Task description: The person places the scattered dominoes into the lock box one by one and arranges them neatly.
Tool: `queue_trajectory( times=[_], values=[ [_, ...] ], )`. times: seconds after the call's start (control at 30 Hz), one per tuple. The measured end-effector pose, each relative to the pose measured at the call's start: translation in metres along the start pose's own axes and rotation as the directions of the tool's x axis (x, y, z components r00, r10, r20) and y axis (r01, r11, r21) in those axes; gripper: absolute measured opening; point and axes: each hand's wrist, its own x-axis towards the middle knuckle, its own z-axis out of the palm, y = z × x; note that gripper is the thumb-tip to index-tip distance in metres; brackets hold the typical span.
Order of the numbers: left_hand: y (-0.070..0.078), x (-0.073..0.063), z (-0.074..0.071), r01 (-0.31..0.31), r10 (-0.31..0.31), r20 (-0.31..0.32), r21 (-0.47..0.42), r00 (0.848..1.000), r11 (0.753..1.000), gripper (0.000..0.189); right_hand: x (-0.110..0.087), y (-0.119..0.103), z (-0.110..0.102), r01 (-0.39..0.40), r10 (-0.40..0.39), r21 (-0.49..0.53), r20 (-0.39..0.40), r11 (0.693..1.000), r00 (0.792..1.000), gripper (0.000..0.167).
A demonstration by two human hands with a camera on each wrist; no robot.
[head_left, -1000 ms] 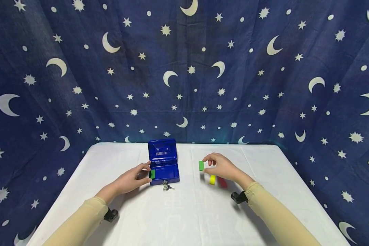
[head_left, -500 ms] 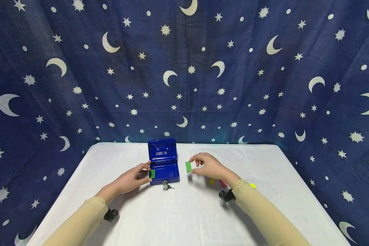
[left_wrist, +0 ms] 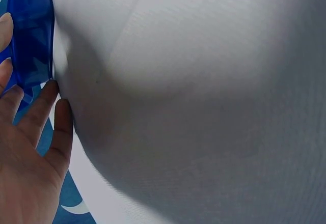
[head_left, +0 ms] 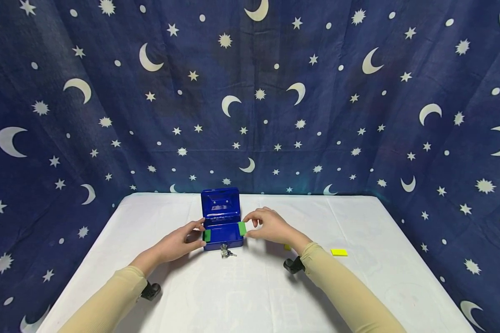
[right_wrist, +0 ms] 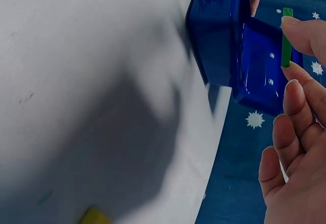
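Note:
A small blue metal cash box [head_left: 224,235] stands with its lid [head_left: 221,202] raised, and keys [head_left: 227,252] hang from its front lock. My left hand [head_left: 179,241] holds the box's left end, thumb at the front corner and fingers towards the back. Inside, against the left wall, is a green block [head_left: 207,235]. Between thumb and fingertips, my right hand [head_left: 271,226] pinches another flat green block [head_left: 242,228] at the box's right rim. The right wrist view shows this green block [right_wrist: 287,40] edge-on, overlapping the raised lid.
On the white-covered table [head_left: 250,296], a yellow block [head_left: 339,252] lies to the right of my right forearm. Another yellow block [head_left: 287,247] shows partly beneath the right wrist. A dark blue curtain [head_left: 250,115] with moons and stars hangs behind the table.
My right hand has carried the green block leftward to the box's right rim. Its forearm now covers the red block and uncovers a yellow one. The left hand has stayed in place.

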Motion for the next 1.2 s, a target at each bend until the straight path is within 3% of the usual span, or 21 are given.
queue_trajectory(
  times=[0.37,1.2],
  values=[
    [-0.001,0.001,0.001,0.003,-0.003,-0.001,-0.012,1.000,1.000,0.047,0.011,-0.008,0.010,-0.008,0.007,-0.061,-0.020,0.998,1.000,0.037],
    [0.001,0.003,0.001,0.023,-0.023,0.006,-0.035,1.000,0.999,0.047,0.036,-0.024,0.022,-0.046,0.045,-0.089,-0.023,0.995,0.999,0.040]
  ],
)
